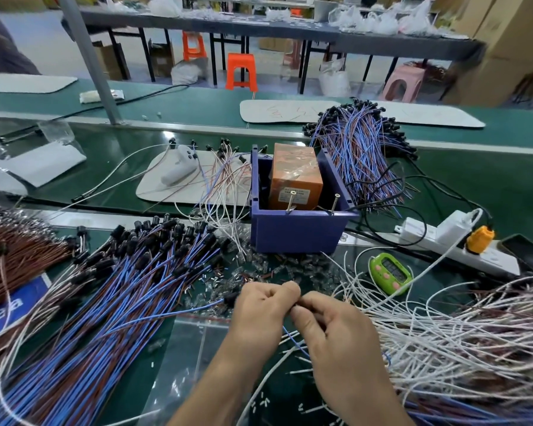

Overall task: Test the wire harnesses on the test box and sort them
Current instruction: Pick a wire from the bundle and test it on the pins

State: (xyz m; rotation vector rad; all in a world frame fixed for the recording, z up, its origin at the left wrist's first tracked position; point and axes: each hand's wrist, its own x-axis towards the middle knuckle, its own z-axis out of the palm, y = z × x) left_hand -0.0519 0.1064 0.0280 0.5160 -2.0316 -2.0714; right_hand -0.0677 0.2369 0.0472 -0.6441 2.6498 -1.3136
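left hand (263, 310) and right hand (331, 329) are pinching one blue wire (294, 339)
wire is running toward table's (505, 186) near edge; label (3, 309) is showing "rea"

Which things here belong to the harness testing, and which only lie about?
Job: test box, held harness in left hand and right hand, blue-brown harness pile, white wire pile.
Lying about: green timer, white remote, phone, orange stool.

A block (296, 176) sits in the test box (299, 232). Left of the box and nearer me lies a harness pile (120, 287); behind the box to the right, a bundle (363, 155); right of it, a power strip (453, 241). Before the box my left grip (259, 312) and right grip (330, 327) meet on one harness (293, 339).
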